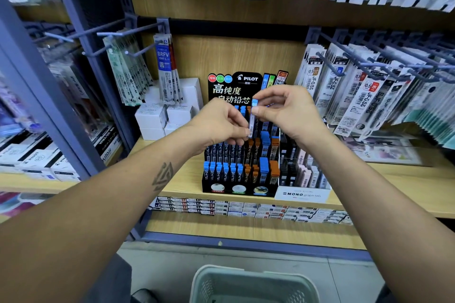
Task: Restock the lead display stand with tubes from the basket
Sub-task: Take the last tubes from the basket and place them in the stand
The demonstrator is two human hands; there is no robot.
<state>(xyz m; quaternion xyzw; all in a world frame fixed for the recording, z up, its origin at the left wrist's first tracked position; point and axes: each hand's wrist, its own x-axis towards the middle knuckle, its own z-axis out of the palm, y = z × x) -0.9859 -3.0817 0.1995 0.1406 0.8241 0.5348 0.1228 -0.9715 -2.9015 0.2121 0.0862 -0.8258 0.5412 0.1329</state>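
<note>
Both hands meet in front of the black lead display stand (240, 181), which sits on the wooden shelf (394, 179). The right hand (286, 112) pinches a slim clear tube (252, 118) with a blue cap near its upper part, thumb and forefinger clamped on it, holding it roughly upright. The left hand (218, 124) has its fingers curled round the tube's lower end, so both grips are closed on the same tube (just above the stand's rows). The stand's tiers hold blue-capped and orange-capped tubes standing in slots. A white Mono display box (302, 194) touches the stand's right side. The pale green basket (253, 283) sits on the floor below, near the frame's bottom edge.
</note>
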